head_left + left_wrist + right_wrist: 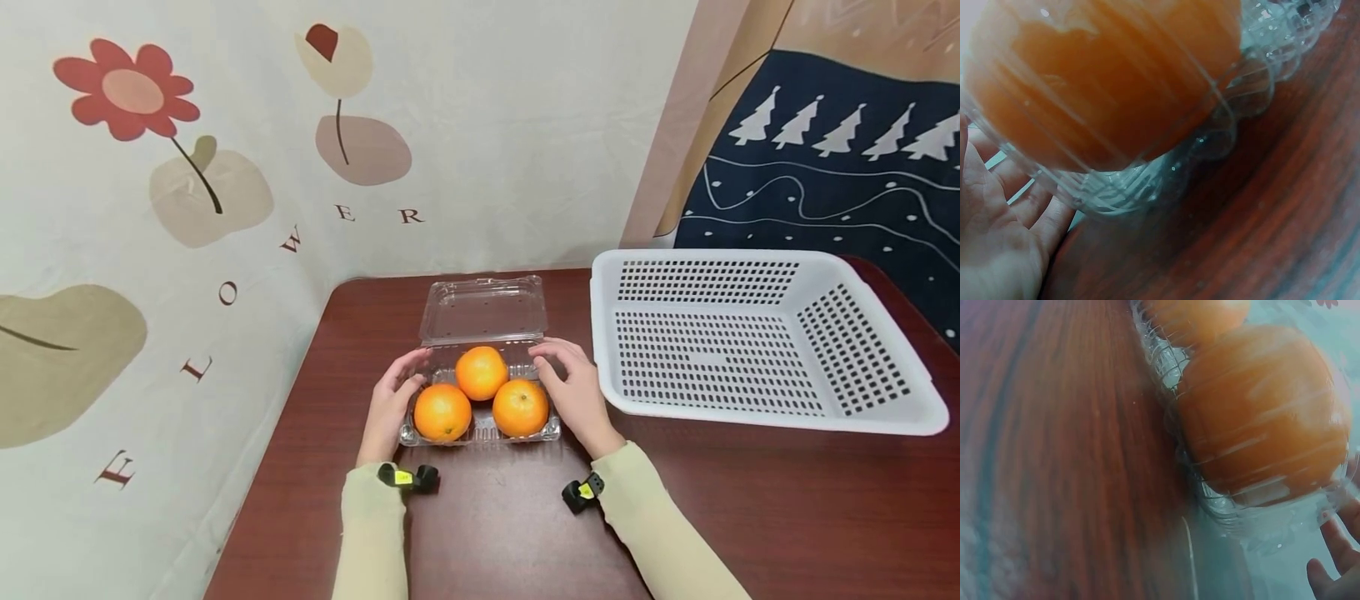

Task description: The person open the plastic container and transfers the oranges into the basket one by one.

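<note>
Three oranges [482, 373] sit in a clear plastic clamshell box [486, 433] on the table, its lid [486, 310] folded back flat behind it. My left hand [388, 408] is at the box's left side, fingers reaching along the wall towards the back corner. In the left wrist view, those fingers [1025, 200] lie beside the ribbed plastic, next to an orange [1110, 87]. On the opposite side is my right hand [576, 396], loosely bent, fingertips right at the back right rim. The right wrist view shows its fingers [1338, 544] close against the box wall [1272, 528].
A large white perforated plastic basket [750, 423] stands on the table just right of my right hand. Behind the dark reddish table [487, 525] hangs a pale flower-printed cloth [510, 167]. A navy cloth with white trees [825, 183] hangs at the back right.
</note>
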A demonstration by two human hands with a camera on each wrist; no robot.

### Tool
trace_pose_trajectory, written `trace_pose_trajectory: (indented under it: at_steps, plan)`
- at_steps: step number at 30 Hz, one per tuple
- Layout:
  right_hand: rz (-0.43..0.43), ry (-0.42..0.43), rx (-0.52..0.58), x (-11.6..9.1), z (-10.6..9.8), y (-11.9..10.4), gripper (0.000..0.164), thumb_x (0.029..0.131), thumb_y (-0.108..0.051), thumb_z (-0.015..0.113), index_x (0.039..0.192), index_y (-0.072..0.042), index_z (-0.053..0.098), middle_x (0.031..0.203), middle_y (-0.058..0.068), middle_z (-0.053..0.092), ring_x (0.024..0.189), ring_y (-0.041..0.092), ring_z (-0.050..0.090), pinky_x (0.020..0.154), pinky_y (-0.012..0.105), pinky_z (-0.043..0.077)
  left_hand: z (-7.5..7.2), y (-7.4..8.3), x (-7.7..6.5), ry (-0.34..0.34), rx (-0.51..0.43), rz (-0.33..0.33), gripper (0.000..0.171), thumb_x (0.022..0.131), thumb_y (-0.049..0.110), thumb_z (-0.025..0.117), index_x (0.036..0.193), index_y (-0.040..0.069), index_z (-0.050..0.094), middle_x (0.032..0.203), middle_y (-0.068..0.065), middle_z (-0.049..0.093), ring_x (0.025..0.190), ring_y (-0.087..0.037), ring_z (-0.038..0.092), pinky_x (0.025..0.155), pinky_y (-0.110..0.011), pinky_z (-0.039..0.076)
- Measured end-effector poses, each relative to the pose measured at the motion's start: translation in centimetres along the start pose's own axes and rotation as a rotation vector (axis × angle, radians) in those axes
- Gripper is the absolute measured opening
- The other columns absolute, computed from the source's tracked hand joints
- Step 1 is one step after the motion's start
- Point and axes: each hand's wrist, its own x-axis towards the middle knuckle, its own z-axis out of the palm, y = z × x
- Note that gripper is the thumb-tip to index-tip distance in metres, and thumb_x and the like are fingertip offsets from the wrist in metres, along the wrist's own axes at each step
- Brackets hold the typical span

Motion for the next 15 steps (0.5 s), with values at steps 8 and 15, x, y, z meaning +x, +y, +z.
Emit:
trace_pose_trajectory:
  at_steps: [8,15]
  plan:
    - [-0.036,-0.07,-0.092,-0.3,0.3,-0.6,0.013,0.088,-0.031,0.054,0.097,-0.027,0.063,0.096,-0.012,0.061,0.09,0.004,0.055,0.079,0.029,0.044,0.0,0.1,-0.1,0.001,0.011,-0.011,0.036,0.092,0.007,0.046,0.127,0.01,0.048,0.128,-0.005,0.049,0.119,-0.023,0.041,0.094,-0.029,0.038]
    - [-0.045,-0.169,-0.123,-0.3,0.3,-1.0,0.013,0.088,-0.031,0.054,0.095,-0.026,0.064,0.09,-0.018,0.06,0.08,0.002,0.055,0.075,0.027,0.044,-0.1,0.1,-0.1,0.0,0.002,0.002,0.036,0.091,0.006,0.046,0.127,0.009,0.048,0.128,-0.007,0.048,0.119,-0.024,0.041,0.092,-0.026,0.039]
